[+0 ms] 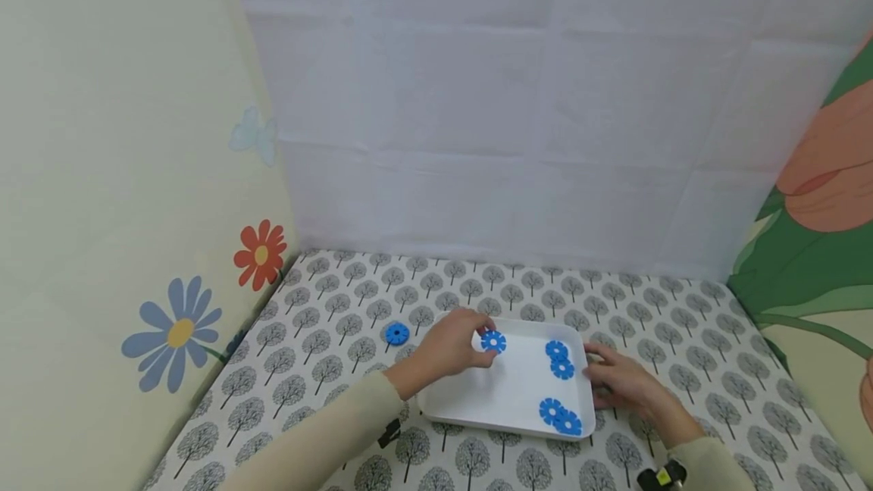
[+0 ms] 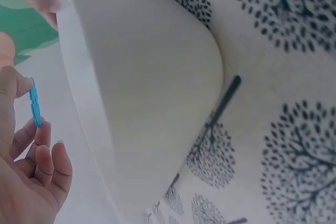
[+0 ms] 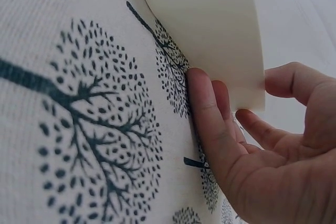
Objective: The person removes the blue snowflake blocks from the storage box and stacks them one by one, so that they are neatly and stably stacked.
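Left hand: my left hand [image 1: 458,347] pinches a blue disc [image 1: 493,341] between thumb and fingertips, above the far part of the white tray [image 1: 508,392].
Right hand: my right hand [image 1: 624,381] grips the tray's right edge, fingers along the outside of the wall.
Discs in the tray: one pair [image 1: 562,367] by the far right corner, another pair [image 1: 567,422] by the near right corner, each touching or overlapping.
Disc outside: one blue disc [image 1: 397,333] lies left of the tray, apart from it, on the bench [image 1: 709,324] with its tree-print cloth.
Step in hand: I judge I am placing this disc while steadying the tray.
Next move: I think it calls for lowering the disc flat, then freeing the pinch.
Hard to see: a blue scrap [image 1: 499,485] is cut off at the bottom edge; I cannot tell whether the outside disc is single or stacked.
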`<control>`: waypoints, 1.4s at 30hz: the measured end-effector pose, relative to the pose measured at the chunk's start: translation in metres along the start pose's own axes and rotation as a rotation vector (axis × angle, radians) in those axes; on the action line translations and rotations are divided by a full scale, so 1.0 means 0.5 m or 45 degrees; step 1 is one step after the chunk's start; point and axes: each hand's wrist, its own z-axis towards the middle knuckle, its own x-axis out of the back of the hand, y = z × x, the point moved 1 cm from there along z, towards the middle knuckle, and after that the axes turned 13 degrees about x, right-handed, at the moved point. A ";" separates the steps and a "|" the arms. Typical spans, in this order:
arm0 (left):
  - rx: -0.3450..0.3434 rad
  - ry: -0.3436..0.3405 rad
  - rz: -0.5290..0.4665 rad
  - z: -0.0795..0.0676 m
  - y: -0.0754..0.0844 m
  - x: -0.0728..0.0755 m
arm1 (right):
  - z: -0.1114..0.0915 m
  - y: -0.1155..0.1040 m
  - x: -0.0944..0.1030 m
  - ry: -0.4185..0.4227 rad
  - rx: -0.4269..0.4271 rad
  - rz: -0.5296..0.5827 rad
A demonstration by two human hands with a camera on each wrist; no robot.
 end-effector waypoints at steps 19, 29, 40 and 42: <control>0.178 0.097 -0.123 -0.022 -0.107 0.052 | 0.002 0.000 0.000 -0.003 -0.022 0.030; 0.261 0.143 -0.200 -0.035 -0.179 0.059 | 0.000 -0.003 0.001 -0.007 -0.025 0.033; 0.310 0.128 -0.180 -0.035 -0.240 0.066 | 0.003 0.001 0.001 0.000 -0.032 0.019; 0.305 0.133 -0.177 -0.033 -0.250 0.066 | 0.003 0.001 0.000 -0.001 -0.036 0.016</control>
